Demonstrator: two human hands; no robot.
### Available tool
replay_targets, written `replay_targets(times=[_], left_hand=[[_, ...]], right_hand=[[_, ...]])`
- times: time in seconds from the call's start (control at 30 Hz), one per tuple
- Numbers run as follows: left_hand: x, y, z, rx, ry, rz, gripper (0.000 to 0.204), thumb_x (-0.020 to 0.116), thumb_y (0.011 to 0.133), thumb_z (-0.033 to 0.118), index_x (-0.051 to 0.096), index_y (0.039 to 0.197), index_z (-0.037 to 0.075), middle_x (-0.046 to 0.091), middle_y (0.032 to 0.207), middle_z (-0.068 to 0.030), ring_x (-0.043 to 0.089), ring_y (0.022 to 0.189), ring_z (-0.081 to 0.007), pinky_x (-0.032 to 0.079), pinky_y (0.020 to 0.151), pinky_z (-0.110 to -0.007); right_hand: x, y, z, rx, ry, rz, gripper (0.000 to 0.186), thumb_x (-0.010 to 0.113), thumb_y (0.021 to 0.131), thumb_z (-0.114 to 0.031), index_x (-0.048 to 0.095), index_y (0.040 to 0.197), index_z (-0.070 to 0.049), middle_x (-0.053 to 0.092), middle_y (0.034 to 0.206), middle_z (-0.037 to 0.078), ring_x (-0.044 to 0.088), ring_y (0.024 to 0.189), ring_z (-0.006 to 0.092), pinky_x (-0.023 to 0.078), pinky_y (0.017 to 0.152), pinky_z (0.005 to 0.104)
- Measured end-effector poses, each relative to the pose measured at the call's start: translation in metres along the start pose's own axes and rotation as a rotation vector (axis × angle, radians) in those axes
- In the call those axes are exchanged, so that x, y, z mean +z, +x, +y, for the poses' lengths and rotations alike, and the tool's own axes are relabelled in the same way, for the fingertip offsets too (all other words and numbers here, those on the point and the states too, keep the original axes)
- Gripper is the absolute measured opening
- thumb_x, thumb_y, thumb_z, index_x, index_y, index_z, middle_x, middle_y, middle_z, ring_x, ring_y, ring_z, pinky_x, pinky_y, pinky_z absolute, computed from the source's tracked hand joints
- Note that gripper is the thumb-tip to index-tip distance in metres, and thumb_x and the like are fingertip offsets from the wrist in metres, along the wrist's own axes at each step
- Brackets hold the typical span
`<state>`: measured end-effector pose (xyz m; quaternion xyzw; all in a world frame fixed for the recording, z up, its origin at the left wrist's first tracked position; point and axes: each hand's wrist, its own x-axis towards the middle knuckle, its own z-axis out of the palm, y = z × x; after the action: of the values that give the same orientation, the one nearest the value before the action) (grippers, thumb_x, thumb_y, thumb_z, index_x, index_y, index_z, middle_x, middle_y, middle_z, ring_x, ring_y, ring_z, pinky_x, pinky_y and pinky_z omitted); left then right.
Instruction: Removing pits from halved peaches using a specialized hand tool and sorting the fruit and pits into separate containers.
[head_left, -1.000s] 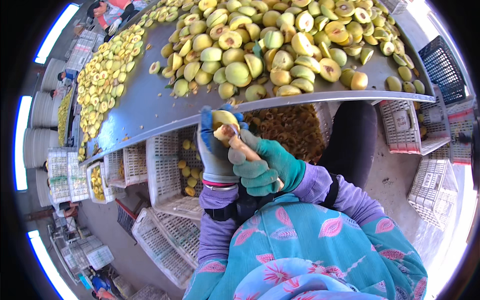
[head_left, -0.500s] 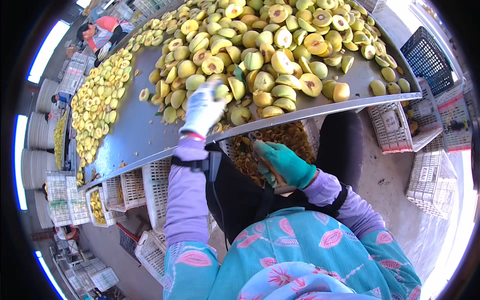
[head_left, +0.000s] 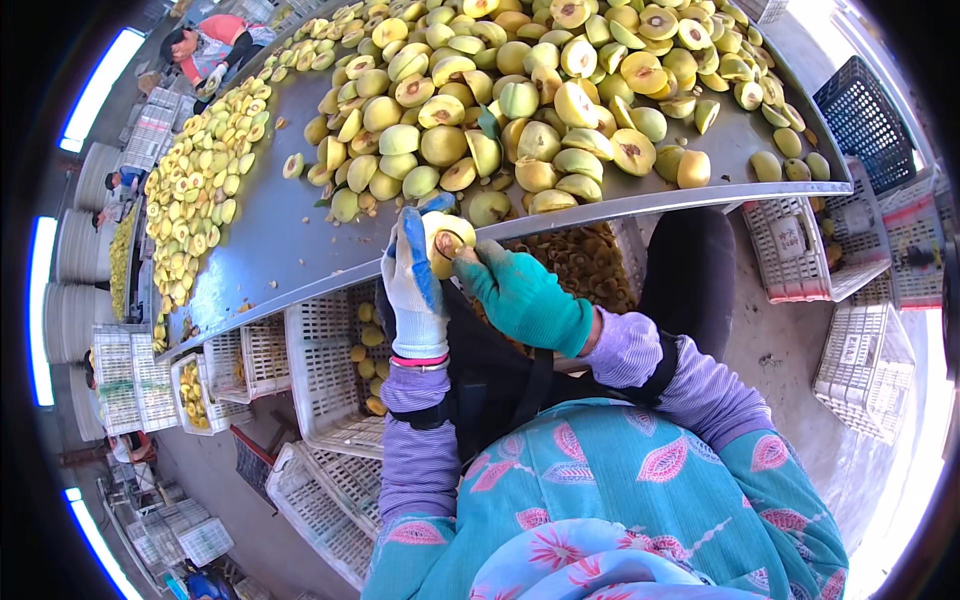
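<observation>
Just below the near edge of the sorting table, my left hand [head_left: 412, 275], in a white and blue glove, grips a yellow-green peach half [head_left: 446, 243]. Its cut face, with the brown pit area, points toward my right hand. My right hand [head_left: 530, 300], in a green glove, is closed, its fingertips up against that cut face. A small pitting tool is mostly hidden in its grip. A big pile of halved peaches [head_left: 440, 145] lies on the metal table [head_left: 285, 205], right beyond my hands. Under the table edge, a crate of brown pits and scraps [head_left: 580, 262] sits between my knees.
A second spread of halves [head_left: 205, 185] covers the table's left side. White crates [head_left: 325, 385] stand below on the left, one with fruit pieces. More white crates [head_left: 790, 250] and a dark blue crate [head_left: 865, 120] are at the right. Another person [head_left: 215, 50] works at the far left.
My left hand has come back from the pile toward me, now with a peach half in it. My right hand has moved up and left to meet it.
</observation>
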<state>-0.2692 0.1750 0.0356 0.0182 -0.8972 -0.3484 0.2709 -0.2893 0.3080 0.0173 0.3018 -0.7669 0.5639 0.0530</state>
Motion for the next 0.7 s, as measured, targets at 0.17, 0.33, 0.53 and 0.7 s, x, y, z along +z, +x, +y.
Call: replay_targets(times=[0.17,0.33,0.53,0.7], left_hand=[[0.021,-0.010,0.001,-0.431,-0.927,0.149,0.040,0.043,0.097,0.031,0.050,0.115,-0.005,0.061,0.103,-0.0146,0.062,0.088,-0.0262,0.052,0.082,-0.038],[0.023,-0.008,0.015,-0.444,-1.152,0.299,0.027,0.049,0.094,0.019,0.056,0.110,-0.002,0.063,0.096,-0.0127,0.064,0.083,-0.0202,0.055,0.071,-0.035],[0.025,-0.006,0.013,-0.499,-1.057,0.325,0.024,0.057,0.090,0.018,0.057,0.102,-0.003,0.064,0.087,-0.0122,0.064,0.072,-0.0207,0.055,0.064,-0.034],[0.018,-0.005,0.022,-0.613,-1.123,0.232,0.028,0.057,0.090,0.023,0.057,0.098,-0.004,0.064,0.081,-0.0121,0.063,0.065,-0.0198,0.054,0.058,-0.031]], right_hand=[[0.017,-0.012,-0.003,0.118,0.182,0.093,0.024,0.050,0.094,-0.023,0.049,0.083,-0.001,0.052,0.058,0.021,0.054,0.053,0.0393,0.038,0.043,0.0463],[0.021,-0.013,-0.009,0.085,0.093,0.120,0.022,0.049,0.094,-0.021,0.049,0.086,0.000,0.051,0.058,0.021,0.053,0.052,0.0392,0.037,0.043,0.0458],[0.020,-0.021,0.000,-0.102,-0.205,0.028,0.021,0.043,0.096,-0.016,0.055,0.108,-0.004,0.057,0.081,0.015,0.056,0.060,0.0314,0.042,0.048,0.0404],[-0.006,-0.005,-0.042,0.690,0.402,-0.256,0.036,0.042,0.096,-0.039,0.056,0.098,-0.005,0.049,0.060,0.005,0.047,0.042,0.0192,0.040,0.038,0.0326]])
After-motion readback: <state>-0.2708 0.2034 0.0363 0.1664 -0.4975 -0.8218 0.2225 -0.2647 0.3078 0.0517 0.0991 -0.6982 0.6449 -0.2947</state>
